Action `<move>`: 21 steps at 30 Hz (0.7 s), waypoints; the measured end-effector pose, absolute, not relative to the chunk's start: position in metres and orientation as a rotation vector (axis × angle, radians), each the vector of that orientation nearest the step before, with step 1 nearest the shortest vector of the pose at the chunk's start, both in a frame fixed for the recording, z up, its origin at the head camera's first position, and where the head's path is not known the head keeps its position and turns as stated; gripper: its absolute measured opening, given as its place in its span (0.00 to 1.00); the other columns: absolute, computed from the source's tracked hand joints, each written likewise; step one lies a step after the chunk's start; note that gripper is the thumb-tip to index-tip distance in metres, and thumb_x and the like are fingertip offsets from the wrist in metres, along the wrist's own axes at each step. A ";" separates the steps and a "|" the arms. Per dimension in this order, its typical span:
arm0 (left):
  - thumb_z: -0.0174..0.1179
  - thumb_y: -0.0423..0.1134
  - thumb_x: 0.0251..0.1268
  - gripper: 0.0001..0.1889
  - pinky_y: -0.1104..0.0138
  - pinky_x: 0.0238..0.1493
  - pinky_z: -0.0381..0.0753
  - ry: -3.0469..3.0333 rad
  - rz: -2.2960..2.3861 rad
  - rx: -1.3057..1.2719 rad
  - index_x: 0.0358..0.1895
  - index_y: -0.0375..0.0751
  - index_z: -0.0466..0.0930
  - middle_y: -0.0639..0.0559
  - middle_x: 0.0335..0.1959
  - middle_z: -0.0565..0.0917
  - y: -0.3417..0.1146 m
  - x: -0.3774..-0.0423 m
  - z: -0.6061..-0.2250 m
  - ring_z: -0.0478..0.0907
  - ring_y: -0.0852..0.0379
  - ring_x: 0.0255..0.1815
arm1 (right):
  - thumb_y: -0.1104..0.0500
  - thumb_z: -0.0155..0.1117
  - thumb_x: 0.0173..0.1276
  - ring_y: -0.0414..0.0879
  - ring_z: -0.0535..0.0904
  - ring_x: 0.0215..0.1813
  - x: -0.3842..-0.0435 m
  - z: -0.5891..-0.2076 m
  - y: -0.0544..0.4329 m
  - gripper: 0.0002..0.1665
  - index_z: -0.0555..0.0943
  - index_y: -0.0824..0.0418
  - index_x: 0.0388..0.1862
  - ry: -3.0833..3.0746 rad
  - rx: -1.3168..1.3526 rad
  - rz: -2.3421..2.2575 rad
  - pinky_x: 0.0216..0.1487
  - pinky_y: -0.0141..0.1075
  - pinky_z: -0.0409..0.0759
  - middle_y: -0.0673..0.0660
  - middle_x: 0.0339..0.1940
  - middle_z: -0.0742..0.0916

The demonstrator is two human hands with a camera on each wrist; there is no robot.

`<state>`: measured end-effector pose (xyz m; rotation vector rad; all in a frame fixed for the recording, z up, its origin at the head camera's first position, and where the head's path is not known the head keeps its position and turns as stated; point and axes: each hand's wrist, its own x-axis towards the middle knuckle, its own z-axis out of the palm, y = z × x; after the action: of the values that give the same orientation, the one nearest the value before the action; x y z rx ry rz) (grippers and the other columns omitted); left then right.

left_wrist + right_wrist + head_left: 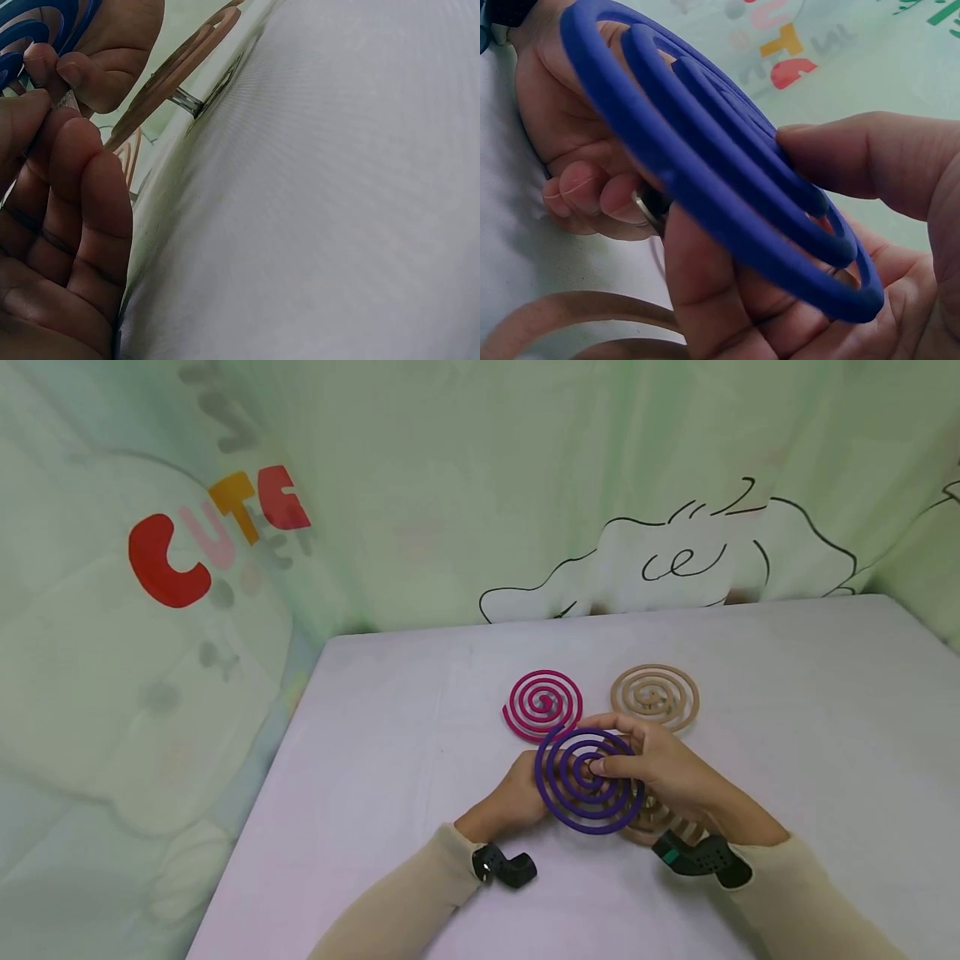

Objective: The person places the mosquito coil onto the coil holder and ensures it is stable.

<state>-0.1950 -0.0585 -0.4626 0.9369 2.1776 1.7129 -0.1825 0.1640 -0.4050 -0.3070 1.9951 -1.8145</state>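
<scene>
A purple mosquito coil (592, 830) is tilted up above the table between the two hands. My right hand (667, 768) holds it, thumb on its upper face near the centre and other fingers behind. Beneath the coil, my left hand (521, 789) has its fingers curled and pinches a small metal stand (649, 211) at the coil's underside. Much of the left hand is hidden by the coil in the head view. A tan coil (161, 84) sits raised on a metal stand (186, 100) close by, partly covered by the right hand in the head view.
A magenta coil (545, 702) lies behind the hands, with another tan coil (652, 697) to its right. Both are on the white-covered table (405, 718). A printed curtain (420, 510) hangs along the table's back and left. Each wrist wears a black camera band.
</scene>
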 end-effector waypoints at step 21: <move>0.65 0.28 0.68 0.05 0.73 0.47 0.81 2.186 1.669 0.996 0.41 0.28 0.81 0.35 0.38 0.86 -0.059 -0.193 -0.465 0.74 0.72 0.37 | 0.68 0.68 0.70 0.46 0.86 0.55 -0.183 -0.410 0.163 0.28 0.72 0.67 0.67 1.872 -0.360 -1.902 0.52 0.40 0.86 0.60 0.54 0.88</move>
<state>-0.1930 -0.0592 -0.4646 0.9960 2.1865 1.6690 -0.1832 0.1634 -0.4102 -0.3599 1.8715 -1.9018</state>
